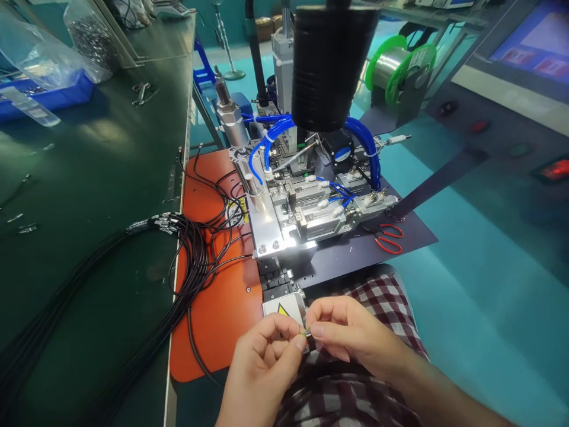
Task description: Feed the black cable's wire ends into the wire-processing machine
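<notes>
Both hands meet over the lap: left hand [267,356] and right hand [351,335] pinch the tiny wire end [304,333] between fingertips, fingers narrow, wire running sideways just below the soldering jig [302,201].

A dark green desk [102,196] fills the left side. At ten o'clock on it sits a blue tray [48,95] with clear plastic bags [89,35] of small metal parts heaped over it. A bundle of black cables [133,249] runs from eight o'clock toward the centre, their metal-tipped ends fanned out over an orange mat [213,296] at six o'clock. A few loose metal bits [142,90] lie at eleven o'clock. At the centre a metal fixture [302,201] with blue tubing stands on a dark plate [355,249], and red-handled scissors [389,237] lie on that plate at three o'clock.
</notes>
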`<control>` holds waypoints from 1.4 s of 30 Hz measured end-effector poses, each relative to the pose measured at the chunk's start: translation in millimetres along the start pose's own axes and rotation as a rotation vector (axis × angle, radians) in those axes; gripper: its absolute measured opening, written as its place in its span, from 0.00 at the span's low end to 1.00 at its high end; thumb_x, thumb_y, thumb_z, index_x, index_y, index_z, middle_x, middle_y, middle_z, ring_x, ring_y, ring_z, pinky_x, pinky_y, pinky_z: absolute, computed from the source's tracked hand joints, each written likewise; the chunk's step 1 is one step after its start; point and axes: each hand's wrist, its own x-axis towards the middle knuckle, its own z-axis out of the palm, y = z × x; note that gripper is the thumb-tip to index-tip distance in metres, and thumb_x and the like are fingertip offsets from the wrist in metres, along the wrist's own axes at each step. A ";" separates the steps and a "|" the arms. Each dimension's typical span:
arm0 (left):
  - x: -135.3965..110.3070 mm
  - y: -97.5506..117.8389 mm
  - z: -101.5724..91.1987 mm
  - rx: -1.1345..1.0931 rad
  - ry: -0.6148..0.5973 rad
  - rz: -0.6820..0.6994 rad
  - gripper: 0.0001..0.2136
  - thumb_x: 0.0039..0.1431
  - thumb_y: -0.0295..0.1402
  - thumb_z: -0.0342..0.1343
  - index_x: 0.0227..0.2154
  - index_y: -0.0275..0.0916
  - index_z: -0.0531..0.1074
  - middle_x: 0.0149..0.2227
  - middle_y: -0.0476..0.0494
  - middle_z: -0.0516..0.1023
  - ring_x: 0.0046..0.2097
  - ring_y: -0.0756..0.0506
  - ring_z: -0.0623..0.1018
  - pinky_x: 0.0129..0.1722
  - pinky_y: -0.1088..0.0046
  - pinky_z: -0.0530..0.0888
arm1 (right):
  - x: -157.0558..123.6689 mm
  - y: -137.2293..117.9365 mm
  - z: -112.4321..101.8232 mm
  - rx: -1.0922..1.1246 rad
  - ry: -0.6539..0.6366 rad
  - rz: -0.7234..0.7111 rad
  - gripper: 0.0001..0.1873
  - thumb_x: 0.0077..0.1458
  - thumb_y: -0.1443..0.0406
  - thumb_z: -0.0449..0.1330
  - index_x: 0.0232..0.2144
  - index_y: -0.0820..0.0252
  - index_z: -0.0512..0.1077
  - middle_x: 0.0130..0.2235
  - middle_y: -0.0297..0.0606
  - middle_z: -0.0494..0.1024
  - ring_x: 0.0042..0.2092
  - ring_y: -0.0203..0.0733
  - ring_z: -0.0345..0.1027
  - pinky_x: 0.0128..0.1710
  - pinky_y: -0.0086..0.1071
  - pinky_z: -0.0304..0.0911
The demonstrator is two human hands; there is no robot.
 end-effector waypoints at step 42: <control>-0.6 -1.4 1.8 -0.058 0.092 0.056 0.17 0.48 0.45 0.63 0.27 0.37 0.67 0.16 0.60 0.53 0.19 0.58 0.49 0.19 0.81 0.46 | -6.5 -5.0 25.8 -0.195 0.232 -0.088 0.08 0.47 0.61 0.60 0.25 0.61 0.67 0.19 0.25 0.62 0.20 0.30 0.53 0.20 0.25 0.52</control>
